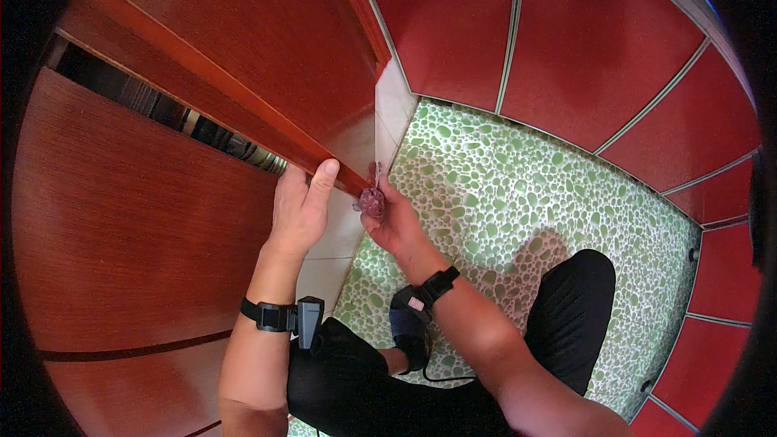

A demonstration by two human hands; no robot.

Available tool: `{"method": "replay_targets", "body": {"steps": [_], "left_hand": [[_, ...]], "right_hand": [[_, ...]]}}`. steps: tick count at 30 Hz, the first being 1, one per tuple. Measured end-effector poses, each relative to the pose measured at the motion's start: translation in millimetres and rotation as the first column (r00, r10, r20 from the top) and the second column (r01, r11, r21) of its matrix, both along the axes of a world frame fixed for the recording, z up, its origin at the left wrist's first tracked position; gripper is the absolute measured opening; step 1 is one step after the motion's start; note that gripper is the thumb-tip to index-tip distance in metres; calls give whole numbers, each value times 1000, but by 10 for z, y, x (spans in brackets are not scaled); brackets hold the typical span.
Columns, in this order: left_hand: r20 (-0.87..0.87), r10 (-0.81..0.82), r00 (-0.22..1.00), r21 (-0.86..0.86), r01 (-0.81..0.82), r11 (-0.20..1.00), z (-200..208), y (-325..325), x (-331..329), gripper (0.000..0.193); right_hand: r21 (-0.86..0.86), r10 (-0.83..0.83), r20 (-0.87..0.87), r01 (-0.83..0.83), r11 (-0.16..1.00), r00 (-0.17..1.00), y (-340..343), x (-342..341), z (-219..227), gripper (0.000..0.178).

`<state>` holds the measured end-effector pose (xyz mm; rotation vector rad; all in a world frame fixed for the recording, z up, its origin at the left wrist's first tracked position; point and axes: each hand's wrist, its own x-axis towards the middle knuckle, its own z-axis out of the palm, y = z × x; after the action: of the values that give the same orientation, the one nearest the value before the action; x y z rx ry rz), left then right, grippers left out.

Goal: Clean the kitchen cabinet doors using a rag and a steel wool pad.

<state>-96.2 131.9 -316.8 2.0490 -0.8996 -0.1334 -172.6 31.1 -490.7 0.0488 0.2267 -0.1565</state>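
Note:
My left hand (298,214) grips the edge of a reddish-brown wooden cabinet door (259,40); its thumb lies on the near side, and the fingers are hidden behind. Just right of it, my right hand (400,225) is closed on a crumpled purplish cloth (372,202), which touches the corner at the door's end. Whether it is fabric or a thin plastic wad is hard to tell. Between the door and a second wooden panel (146,218) runs a dark gap, with several items (210,133) inside it too dim to make out.
Red panels (599,40) with metal trim curve around the far and right sides. The floor (486,186) has a green pebble pattern. White tiles (328,255) lie below the cabinet. My bent knee (579,283) and a dark shoe (407,320) are close beneath my arms.

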Motion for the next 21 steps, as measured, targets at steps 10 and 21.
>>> {"method": "replay_targets", "body": {"steps": [10, 21], "left_hand": [[38, 81, 996, -65, -78, 995, -125, 46, 125, 56], [-1, 273, 962, -67, -272, 960, -26, -272, 12, 35]], "right_hand": [[10, 37, -58, -36, 999, 998, 137, 177, 52, 25], [-31, 0, -144, -5, 1000, 990, 238, 141, 127, 23]]}}
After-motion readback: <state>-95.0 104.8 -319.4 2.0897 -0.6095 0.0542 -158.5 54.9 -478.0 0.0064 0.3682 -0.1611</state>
